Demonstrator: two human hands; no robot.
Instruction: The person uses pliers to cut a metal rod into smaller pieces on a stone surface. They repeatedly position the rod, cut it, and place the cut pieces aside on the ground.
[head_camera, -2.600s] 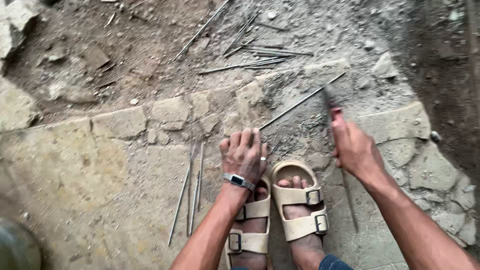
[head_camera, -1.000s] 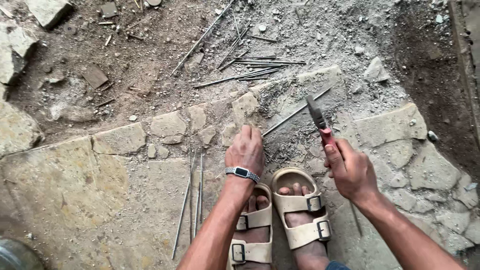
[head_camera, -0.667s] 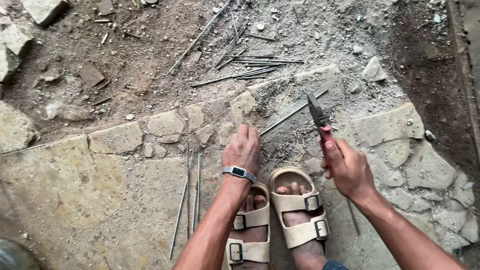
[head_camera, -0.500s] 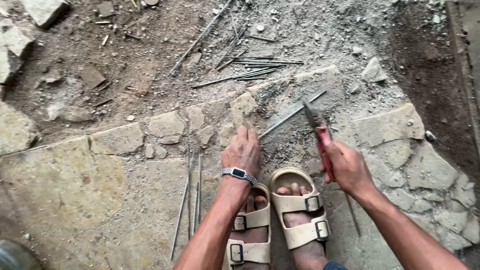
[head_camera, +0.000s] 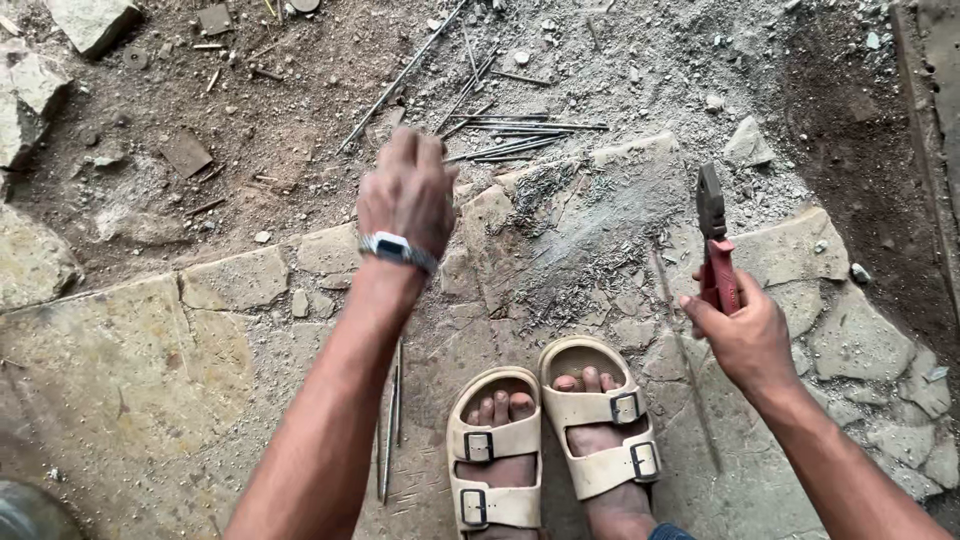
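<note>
My right hand (head_camera: 745, 335) grips red-handled pliers (head_camera: 714, 240), jaws pointing up and away, over the cracked stone slab (head_camera: 240, 330). My left hand (head_camera: 405, 190), with a wristwatch on the wrist, is stretched forward over the slab's far edge, fingers curled down, close to a scatter of thin metal rods (head_camera: 520, 130) on the dirt. Its palm is hidden, so I cannot tell if it holds a rod. A long rod (head_camera: 400, 80) lies on the dirt just beyond it. A faint blurred streak crosses the stone between my hands.
My feet in beige sandals (head_camera: 545, 440) stand on the slab. Two thin rods (head_camera: 390, 420) lie left of the left sandal and one (head_camera: 685, 370) right of the right sandal. Loose stones (head_camera: 750, 145) and rubble cover the dirt beyond.
My left hand left the slab by my toes and reached forward toward the rods. The rod that lay slanted across the stone no longer shows. The pliers moved a little to the right.
</note>
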